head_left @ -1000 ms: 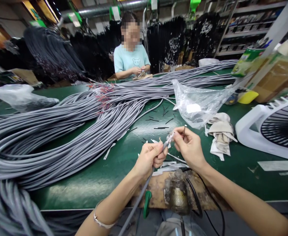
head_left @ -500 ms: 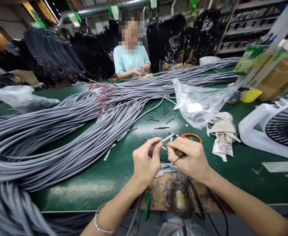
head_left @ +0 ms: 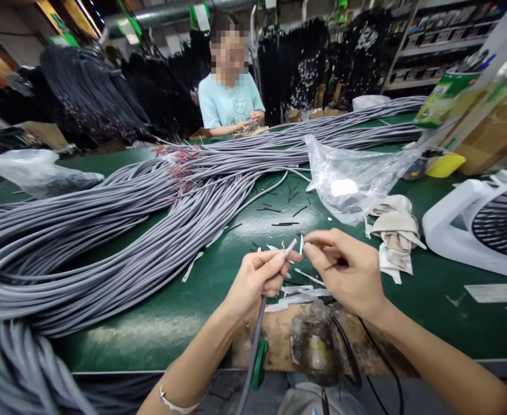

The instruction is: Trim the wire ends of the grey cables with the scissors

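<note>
Green workbench (head_left: 184,323) in a cluttered workshop, huge grey cable pile (head_left: 84,242) on the left. Left hand (head_left: 257,282) fingers pinched shut around a grey cable (head_left: 256,323), its long axis running up-right over the bench's near edge, tip meeting the right hand (head_left: 348,271), fingers curled, thumb and forefinger pinched by the tip.

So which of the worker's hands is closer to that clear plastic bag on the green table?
The right. The right hand sits just below the clear plastic bag, toward its left side. The left hand, gripping the grey cable, lies further left and lower.
</note>
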### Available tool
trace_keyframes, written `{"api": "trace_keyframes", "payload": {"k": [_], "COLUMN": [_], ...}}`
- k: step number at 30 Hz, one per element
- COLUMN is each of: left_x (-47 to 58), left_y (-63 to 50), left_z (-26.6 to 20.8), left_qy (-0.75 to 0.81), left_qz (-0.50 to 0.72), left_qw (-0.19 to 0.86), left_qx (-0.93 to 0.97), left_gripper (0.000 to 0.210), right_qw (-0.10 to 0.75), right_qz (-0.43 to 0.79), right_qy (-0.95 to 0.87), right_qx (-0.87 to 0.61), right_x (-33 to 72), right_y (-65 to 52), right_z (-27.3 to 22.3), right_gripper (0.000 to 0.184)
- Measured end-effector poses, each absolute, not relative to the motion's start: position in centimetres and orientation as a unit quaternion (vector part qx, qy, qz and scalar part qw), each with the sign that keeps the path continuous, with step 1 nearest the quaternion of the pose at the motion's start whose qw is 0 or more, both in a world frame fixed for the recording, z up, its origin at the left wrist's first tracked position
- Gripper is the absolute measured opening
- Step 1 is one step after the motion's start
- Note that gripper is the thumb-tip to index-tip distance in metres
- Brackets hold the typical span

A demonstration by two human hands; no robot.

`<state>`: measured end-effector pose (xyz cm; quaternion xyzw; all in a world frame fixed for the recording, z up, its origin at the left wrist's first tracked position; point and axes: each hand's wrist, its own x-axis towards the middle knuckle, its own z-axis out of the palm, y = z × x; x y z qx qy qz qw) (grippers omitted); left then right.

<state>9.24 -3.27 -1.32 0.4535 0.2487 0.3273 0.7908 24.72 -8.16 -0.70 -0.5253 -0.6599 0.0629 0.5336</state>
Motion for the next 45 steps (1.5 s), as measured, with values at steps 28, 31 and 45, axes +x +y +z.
{"api": "trace_keyframes", "payload": {"k": [28, 31, 45], "left_x": [9.0, 9.0, 8.8], "left_y": [-5.5, -5.4, -5.2], "left_z": [-1.5, -1.3, -1.5], "left_qy": [0.279, 0.325, 0.376], "left_qz": [0.432, 0.463, 0.452], "left_qw": [0.340, 0.346, 0.308], "left_qx": [0.787, 0.748, 0.748], "left_gripper": [0.019, 0.014, 0.015], "right_qw": [0.480, 0.484, 0.457], "right_qz": [0.420, 0.447, 0.006], "right_qy": [-0.588, -0.580, -0.734], "right_qx": [-0.497, -0.479, -0.503], "right_x": [24.6, 24.6, 23.9], "right_y": [-7.4, -7.6, -8.9], "right_z": [-0.6, -0.5, -0.9], "right_gripper": [0.043, 0.041, 0.012]}}
